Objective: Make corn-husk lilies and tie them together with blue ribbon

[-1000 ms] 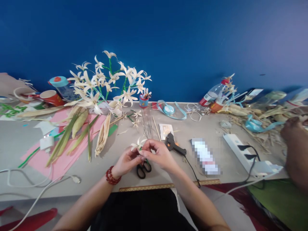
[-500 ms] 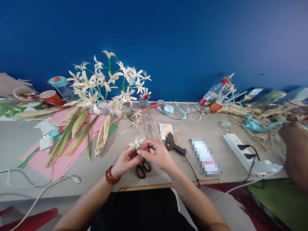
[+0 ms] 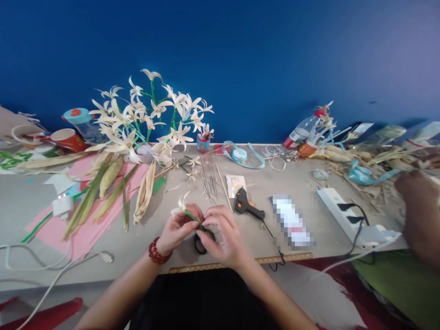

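Observation:
Between my hands is a small cream-petalled artificial flower (image 3: 180,204) with a green stem, tilted so its bloom points up and left. My left hand (image 3: 181,230) is closed around the stem just below the petals. The fingertips of my right hand (image 3: 223,233) pinch the lower end of the green stem, close to the left fingers. Under the hands lie scissors (image 3: 200,243), with only black handle loops showing. A black glue gun (image 3: 248,205) rests on the table to the right of my right hand.
A bunch of cream flowers (image 3: 160,108) stands at the back left. Corn husks (image 3: 112,178) lie on pink paper (image 3: 51,236). At right are a phone (image 3: 292,221), a white power strip (image 3: 338,213) and another person's hand (image 3: 410,192). Blue ribbon (image 3: 239,155) lies near the wall.
The flower has tipped left, and more of its green stem now shows. My right hand has moved down along the stem, away from the bloom.

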Motion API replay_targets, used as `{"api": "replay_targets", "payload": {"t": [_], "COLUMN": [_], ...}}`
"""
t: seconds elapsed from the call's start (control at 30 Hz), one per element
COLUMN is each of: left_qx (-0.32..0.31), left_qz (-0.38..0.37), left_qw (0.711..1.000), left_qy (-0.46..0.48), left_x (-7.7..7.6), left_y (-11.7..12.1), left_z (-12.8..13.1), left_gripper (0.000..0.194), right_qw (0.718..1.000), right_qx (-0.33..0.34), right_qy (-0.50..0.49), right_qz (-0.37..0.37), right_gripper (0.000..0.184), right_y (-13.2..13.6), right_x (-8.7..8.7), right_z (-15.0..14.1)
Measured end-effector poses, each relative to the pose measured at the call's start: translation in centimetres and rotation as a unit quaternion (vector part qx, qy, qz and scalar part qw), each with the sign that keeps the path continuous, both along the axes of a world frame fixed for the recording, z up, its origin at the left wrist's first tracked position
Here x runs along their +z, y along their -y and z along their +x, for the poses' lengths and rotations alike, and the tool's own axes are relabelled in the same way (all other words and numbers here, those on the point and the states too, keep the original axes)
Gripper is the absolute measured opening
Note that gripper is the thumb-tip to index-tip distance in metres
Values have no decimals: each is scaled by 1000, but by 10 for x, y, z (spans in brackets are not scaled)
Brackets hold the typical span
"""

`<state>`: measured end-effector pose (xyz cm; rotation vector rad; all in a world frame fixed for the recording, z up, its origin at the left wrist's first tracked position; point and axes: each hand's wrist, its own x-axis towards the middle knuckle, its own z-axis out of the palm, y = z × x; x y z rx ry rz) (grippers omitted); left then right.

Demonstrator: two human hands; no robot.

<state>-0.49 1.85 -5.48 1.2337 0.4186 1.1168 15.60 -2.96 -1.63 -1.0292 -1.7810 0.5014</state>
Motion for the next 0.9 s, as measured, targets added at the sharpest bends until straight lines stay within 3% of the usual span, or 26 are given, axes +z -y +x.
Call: {"api": "replay_targets", "payload": {"t": [0.13, 0.3, 0.6, 0.9], "left_qx": [-2, -13, -25, -23], "left_qz": [2, -8, 22, 36], "left_qw": [1000, 1000, 999, 999], "left_qy": [-2, -10, -23, -13], "left_x": [-2, -5, -4, -4], "left_y": [0, 2, 0, 0], "left_z": [-1, -3, -5, -5], "left_gripper": [7, 8, 4, 3], "right_qw": [999, 982, 900, 846], "right_qx": [6, 45, 87, 106], "right_qy": [-41, -143, -314, -397], "right_qz": [-1, -112, -289, -339], "right_gripper": [15, 4, 21, 22], "right_y": [-4, -7, -8, -9], "right_x": [-2, -1, -17, -22], "right_z": [0, 4, 2, 0]}}
